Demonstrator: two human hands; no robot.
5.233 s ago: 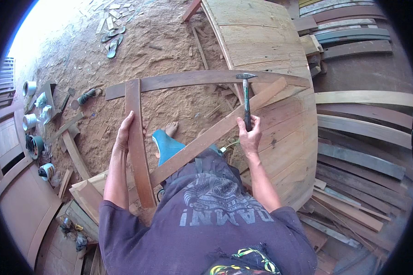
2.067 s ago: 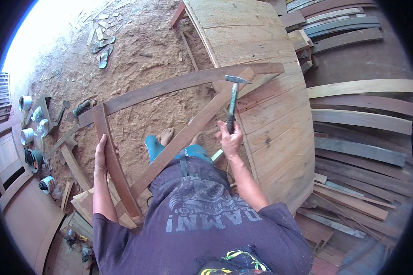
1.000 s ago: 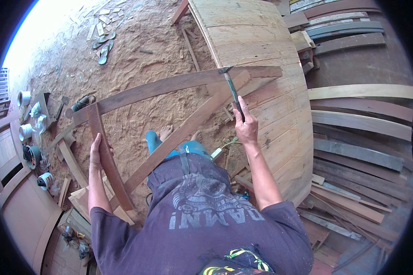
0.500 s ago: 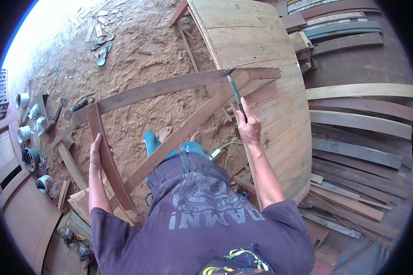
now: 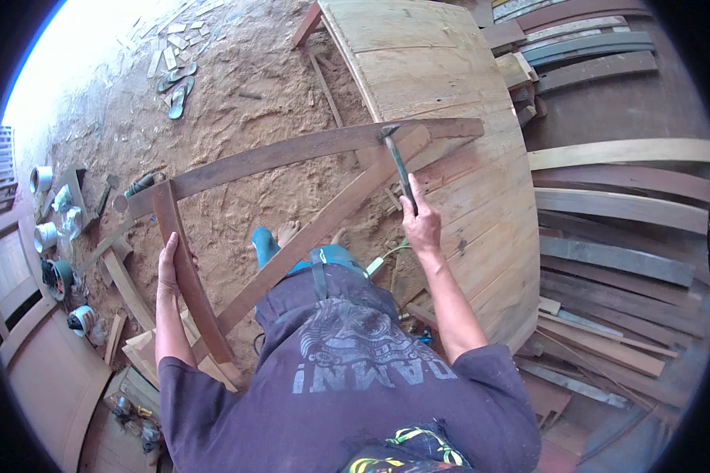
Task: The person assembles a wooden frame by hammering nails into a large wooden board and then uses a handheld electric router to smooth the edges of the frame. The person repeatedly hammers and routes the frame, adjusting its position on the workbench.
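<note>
A triangular frame of three brown wooden pieces lies across in front of me, its pointed right end over the plank workbench (image 5: 465, 213). My left hand (image 5: 170, 264) is closed around the short left crosspiece (image 5: 188, 276), with the fingertips showing on its far side. In my right hand (image 5: 422, 225) is a hammer (image 5: 398, 162) with a green handle. Its dark head is at the long far board (image 5: 292, 154), close to where the diagonal board (image 5: 331, 209) meets it. Whether the head touches the wood I cannot tell.
Several long boards (image 5: 623, 205) are stacked on the right. Sandals (image 5: 180, 96) and wood scraps lie on the sandy ground ahead. On the left are white rolls (image 5: 41, 179), a loose hammer (image 5: 106, 193) and a wooden panel door (image 5: 51, 386). A white power strip (image 5: 375, 266) is beside my legs.
The hammer head has come down slightly and to the left, toward the far board. My left hand keeps its hold on the crosspiece, and the frame has hardly moved.
</note>
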